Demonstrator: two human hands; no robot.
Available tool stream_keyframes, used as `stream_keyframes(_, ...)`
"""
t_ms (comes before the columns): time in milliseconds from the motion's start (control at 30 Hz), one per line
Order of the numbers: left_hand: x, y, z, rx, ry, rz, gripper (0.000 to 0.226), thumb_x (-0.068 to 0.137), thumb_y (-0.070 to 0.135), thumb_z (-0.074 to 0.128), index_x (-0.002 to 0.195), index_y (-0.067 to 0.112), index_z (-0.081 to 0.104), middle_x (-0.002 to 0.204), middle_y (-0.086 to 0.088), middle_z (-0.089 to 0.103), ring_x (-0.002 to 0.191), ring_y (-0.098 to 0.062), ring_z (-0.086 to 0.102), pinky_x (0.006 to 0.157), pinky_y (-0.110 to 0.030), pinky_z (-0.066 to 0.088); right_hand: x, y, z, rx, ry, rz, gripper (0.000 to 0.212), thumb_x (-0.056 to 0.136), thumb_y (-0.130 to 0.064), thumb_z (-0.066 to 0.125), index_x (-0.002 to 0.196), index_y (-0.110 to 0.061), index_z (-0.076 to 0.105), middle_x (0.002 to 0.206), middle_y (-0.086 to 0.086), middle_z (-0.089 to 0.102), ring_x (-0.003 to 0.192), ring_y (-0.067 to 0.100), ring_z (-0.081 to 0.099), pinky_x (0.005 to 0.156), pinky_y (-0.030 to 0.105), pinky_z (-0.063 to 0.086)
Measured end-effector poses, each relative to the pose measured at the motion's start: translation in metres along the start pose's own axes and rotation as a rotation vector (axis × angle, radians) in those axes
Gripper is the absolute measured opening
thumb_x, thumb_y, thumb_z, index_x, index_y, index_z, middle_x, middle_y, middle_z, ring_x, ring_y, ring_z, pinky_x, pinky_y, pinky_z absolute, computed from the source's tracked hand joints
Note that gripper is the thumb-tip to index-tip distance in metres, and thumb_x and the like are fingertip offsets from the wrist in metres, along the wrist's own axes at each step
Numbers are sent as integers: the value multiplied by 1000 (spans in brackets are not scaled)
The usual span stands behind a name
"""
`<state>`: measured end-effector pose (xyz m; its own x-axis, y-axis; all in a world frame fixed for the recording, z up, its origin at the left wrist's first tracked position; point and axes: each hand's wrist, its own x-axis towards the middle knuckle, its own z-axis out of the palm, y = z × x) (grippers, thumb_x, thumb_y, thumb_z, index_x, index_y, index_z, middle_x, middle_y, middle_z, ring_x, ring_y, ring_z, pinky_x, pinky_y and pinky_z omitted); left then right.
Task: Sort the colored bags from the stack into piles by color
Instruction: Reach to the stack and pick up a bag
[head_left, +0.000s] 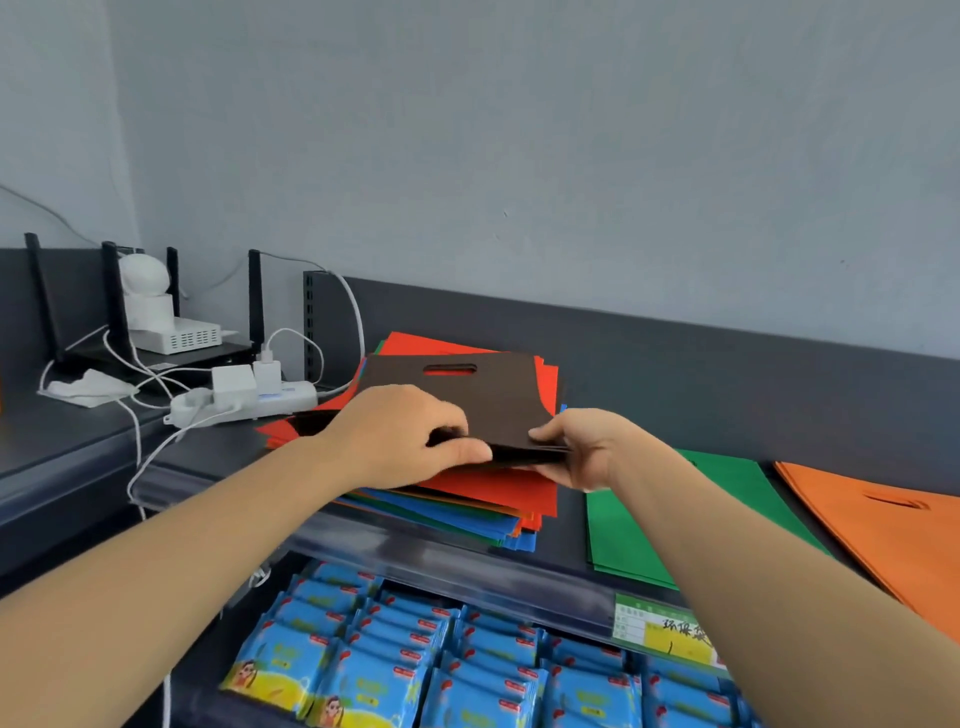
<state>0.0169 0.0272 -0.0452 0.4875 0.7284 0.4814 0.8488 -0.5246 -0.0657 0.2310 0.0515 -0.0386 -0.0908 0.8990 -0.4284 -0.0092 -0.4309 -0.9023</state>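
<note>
Basically, one view only, the head camera. Both hands were on the brown bag (498, 400) at the top of the mixed stack (467, 499), which sat on the dark shelf (675, 374) left of centre. The left hand (400, 436) lay over the bag's near-left corner, fingers curled down and thumb pinched against the near edge; the right hand (576, 447) had the near-right corner nipped between thumb on top and fingers underneath. The near edge looked thick, so it may have been more than one brown bag in the pinch; could not tell. A red bag (498, 488) lay directly beneath, with blue, green and orange edges fanned out lower down. The green pile (649, 525) and orange pile (893, 530) were already laid out to the right, side by side. No brown pile was visible, so my read: lift from the near edge, check that only brown came away and the red stayed flat, then start a new spot clear of the green. Risk: dragging would skew the stack toward the power strip (244, 400) and its cables.
</note>
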Motion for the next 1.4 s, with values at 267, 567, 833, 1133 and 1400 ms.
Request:
stream_keyframes(267, 11, -51, -8, -395, -9, -586, 30, 97, 33, 49, 112, 14, 67, 120, -2, 66, 112, -23, 59, 98, -36, 43, 1, -1, 10, -89, 41, -531, 42, 90, 12, 42, 96, -26, 61, 100, 1, 69, 83, 18, 66, 67, 31, 58)
stream_keyframes(567, 21, -78, -9, -1118, 119, -927, 41, 95, 26, 58, 129, 4, 53, 129, -11, 58, 111, -27, 57, 97, -39, 45, -8, -3, -1, 32, 125, -806, 28, 95, 0, 51, 108, -24, 60, 104, 0, 69, 89, 13, 67, 80, 29, 56)
stream_keyframes(833, 33, -25, -3, -906, 420, -550, 16, 97, 8, 46, 104, 21, 51, 102, 4, 57, 84, -14, 54, 70, -27, 45, -26, 9, -11, -190, 418, -827, 24, 98, -9, 46, 116, -25, 45, 114, -6, 60, 99, 11, 59, 86, 27, 49)
stream_keyframes(1133, 56, 44, 7, -1062, 406, -437, 21, 97, 3, 45, 105, 22, 50, 103, 3, 59, 97, -17, 55, 81, -29, 42, -67, 29, -74, -181, 681, -654, 29, 102, -27, 40, 127, -15, 46, 121, 0, 56, 107, 20, 55, 86, 33, 45)
stream_keyframes(1400, 79, 142, 15, -1111, 385, -317, 21, 94, 0, 47, 103, 19, 50, 101, 0, 58, 95, -18, 55, 82, -29, 40, -122, 63, -159, -223, 811, -437, 30, 86, -22, 50, 114, -10, 50, 113, 10, 60, 103, 29, 59, 94, 48, 50)
